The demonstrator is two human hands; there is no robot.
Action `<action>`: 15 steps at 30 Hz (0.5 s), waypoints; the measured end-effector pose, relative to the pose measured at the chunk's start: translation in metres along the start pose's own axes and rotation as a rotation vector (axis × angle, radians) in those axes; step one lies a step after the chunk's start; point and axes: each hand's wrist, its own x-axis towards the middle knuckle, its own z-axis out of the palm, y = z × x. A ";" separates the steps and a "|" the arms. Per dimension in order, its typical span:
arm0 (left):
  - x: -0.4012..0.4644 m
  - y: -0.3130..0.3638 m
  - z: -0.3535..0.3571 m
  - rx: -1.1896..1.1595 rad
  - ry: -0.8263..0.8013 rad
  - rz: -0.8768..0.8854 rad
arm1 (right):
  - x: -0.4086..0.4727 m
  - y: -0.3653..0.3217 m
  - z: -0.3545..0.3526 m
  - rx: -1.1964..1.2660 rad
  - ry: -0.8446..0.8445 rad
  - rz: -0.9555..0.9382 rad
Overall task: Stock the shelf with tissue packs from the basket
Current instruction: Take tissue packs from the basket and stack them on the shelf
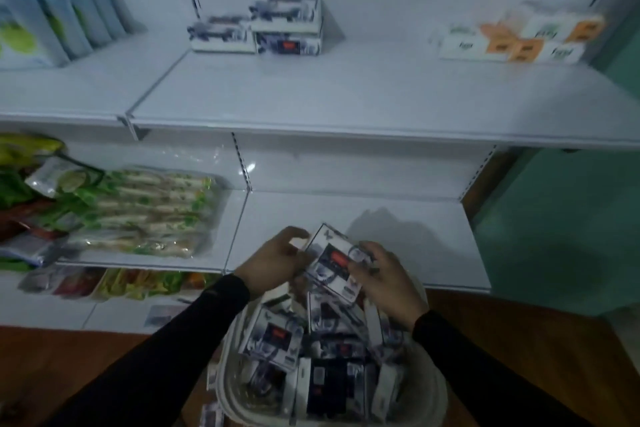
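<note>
A white basket (427,402) at the bottom centre holds several white and dark tissue packs (273,340). Just above it, both hands hold one tissue pack (332,262), tilted, with a red label facing up. My left hand (273,258) grips its left edge and my right hand (388,279) grips its right side. On the upper shelf (346,97), three matching tissue packs (285,29) sit near the back, two of them stacked.
Orange and white packs (519,36) lie at the upper shelf's right end, blue and green pouches (45,21) at its left. The lower shelf (398,236) carries a large clear-wrapped bundle (149,215) on the left. The floor is wooden.
</note>
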 end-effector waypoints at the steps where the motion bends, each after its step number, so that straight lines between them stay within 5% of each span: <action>1: -0.003 0.014 -0.010 -0.030 0.009 0.037 | 0.002 -0.018 -0.008 0.108 -0.004 0.006; 4: -0.018 0.058 -0.036 0.056 0.096 0.226 | 0.006 -0.069 -0.027 0.331 0.059 -0.069; 11: -0.070 0.129 -0.072 0.786 0.268 0.772 | -0.008 -0.171 -0.055 0.548 0.071 -0.134; 15: -0.084 0.146 -0.087 0.810 0.335 0.927 | -0.012 -0.203 -0.069 0.485 -0.058 -0.079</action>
